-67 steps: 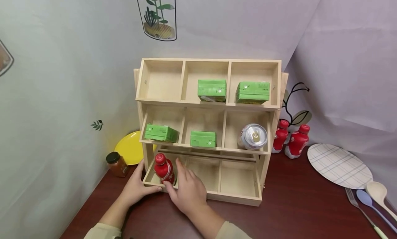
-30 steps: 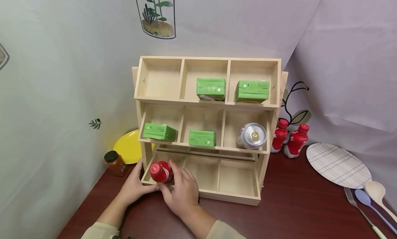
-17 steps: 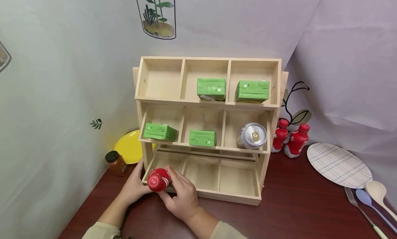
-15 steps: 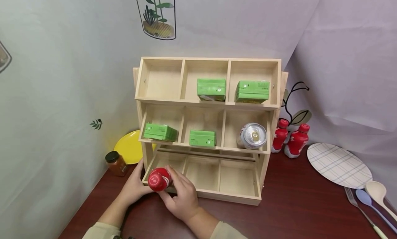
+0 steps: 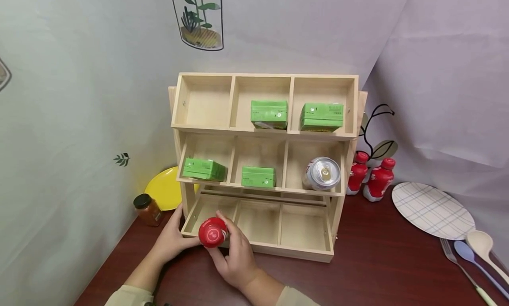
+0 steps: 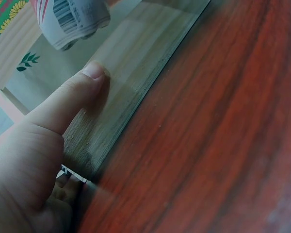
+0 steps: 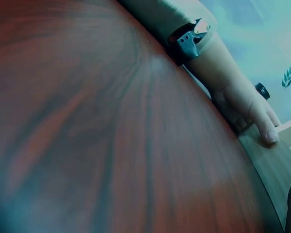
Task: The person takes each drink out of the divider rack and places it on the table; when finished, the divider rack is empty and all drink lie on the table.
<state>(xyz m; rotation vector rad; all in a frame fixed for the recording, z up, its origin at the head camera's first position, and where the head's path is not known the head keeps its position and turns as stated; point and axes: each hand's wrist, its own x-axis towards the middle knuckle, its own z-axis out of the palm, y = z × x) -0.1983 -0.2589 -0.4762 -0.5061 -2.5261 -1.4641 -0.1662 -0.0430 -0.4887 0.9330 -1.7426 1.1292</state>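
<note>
My right hand [image 5: 238, 257] grips a red plastic drink bottle [image 5: 212, 232] above the front edge of the lower left compartment, its cap facing the head camera. In the left wrist view the bottle's white base [image 6: 75, 22], with a barcode, is raised clear of the front board. My left hand [image 5: 171, 239] holds the lower left corner of the three-tier wooden rack [image 5: 294, 252]; its thumb [image 6: 82, 85] presses the front board, and its other fingers are mostly hidden. In the right wrist view the left hand [image 7: 247, 107] shows at that corner.
Green cartons [image 5: 269, 114] and a silver can [image 5: 323, 173] sit in the upper tiers. Left of the rack are a brown jar [image 5: 148, 209] and a yellow plate [image 5: 163, 189]. On the right are red bottles [image 5: 378, 180], a checked plate [image 5: 433, 211] and utensils [image 5: 480, 244].
The bottle, earlier upright in the lower left compartment, has been gripped by my right hand, tipped toward the camera and lifted, then shifted slightly right. My left hand stays at the corner.
</note>
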